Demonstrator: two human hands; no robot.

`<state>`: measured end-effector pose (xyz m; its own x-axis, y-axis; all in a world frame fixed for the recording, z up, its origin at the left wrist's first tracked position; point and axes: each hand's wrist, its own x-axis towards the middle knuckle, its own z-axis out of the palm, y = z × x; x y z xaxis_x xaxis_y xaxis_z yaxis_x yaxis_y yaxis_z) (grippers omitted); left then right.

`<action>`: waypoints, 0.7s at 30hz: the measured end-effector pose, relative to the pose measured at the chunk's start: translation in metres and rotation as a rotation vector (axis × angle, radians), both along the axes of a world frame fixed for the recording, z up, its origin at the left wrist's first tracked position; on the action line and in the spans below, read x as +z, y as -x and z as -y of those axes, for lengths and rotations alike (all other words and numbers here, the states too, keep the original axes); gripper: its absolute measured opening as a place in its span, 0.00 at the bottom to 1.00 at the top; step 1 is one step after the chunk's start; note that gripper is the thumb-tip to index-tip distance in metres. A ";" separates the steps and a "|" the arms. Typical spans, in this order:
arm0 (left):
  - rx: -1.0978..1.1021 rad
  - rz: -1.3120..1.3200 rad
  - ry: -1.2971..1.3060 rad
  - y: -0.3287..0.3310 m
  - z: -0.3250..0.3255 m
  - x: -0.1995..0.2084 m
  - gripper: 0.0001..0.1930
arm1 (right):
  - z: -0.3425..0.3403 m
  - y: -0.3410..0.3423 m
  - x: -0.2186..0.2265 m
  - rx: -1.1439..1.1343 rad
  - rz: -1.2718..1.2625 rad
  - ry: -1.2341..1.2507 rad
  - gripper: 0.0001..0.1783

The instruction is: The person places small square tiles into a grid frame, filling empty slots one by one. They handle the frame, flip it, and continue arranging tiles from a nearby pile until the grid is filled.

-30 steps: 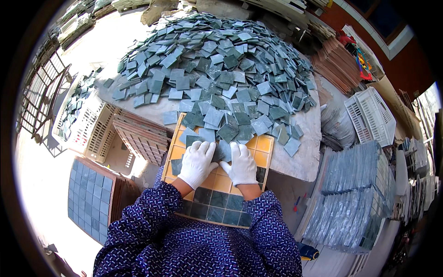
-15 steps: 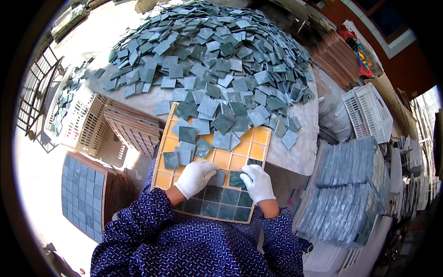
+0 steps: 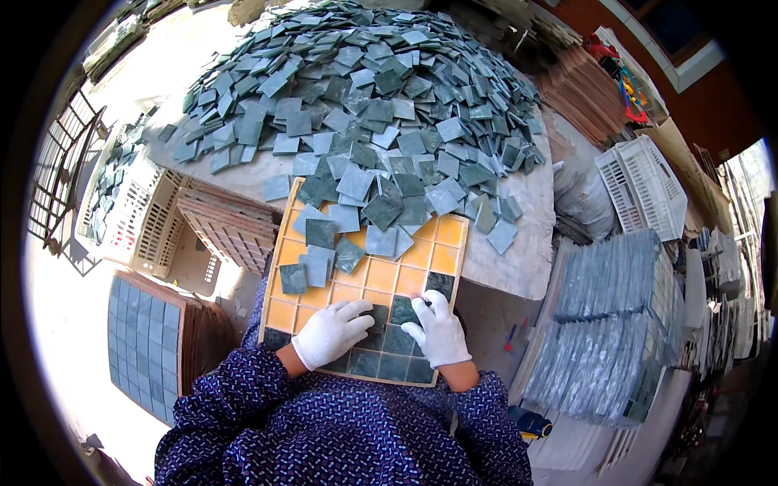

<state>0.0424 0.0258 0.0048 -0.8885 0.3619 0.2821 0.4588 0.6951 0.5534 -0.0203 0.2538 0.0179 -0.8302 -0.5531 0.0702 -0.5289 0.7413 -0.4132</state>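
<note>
A grid tray (image 3: 279, 313) with a yellow base and thin pale dividers leans on my lap. Dark green square tiles (image 3: 395, 340) fill its nearest cells. My left hand (image 3: 334, 332), in a white glove, lies with its fingers stretched out over the tiles, the tips by one dark tile (image 3: 374, 321). My right hand (image 3: 442, 330), gloved too, has its thumb and fingers apart at the right side, beside another dark tile (image 3: 403, 310) in a cell. Loose tiles (image 3: 320, 233) lie over the tray's far part. Some cells under the gloves are hidden.
A big heap of green-grey tiles (image 3: 356, 97) covers the table (image 3: 519, 259) ahead. Filled tile panels (image 3: 146, 340) stand at left, beside stacked grid trays (image 3: 227, 223) and a white crate (image 3: 154, 215). Wrapped tile stacks (image 3: 608, 324) and white baskets (image 3: 642, 186) are at right.
My fingers have come off the tiles they were pressing and spread apart. The left hand moved slightly left and down; the right hand's tile now sits in a cell.
</note>
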 end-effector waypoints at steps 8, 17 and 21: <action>0.125 0.124 0.000 0.015 -0.009 -0.004 0.10 | 0.001 0.000 0.007 0.032 0.120 0.014 0.23; 0.043 0.144 0.034 -0.002 -0.001 0.014 0.18 | 0.037 0.014 0.027 0.128 0.177 -0.025 0.17; 0.279 0.078 -0.039 -0.026 0.016 0.021 0.18 | 0.088 0.027 0.012 0.114 -0.120 0.113 0.23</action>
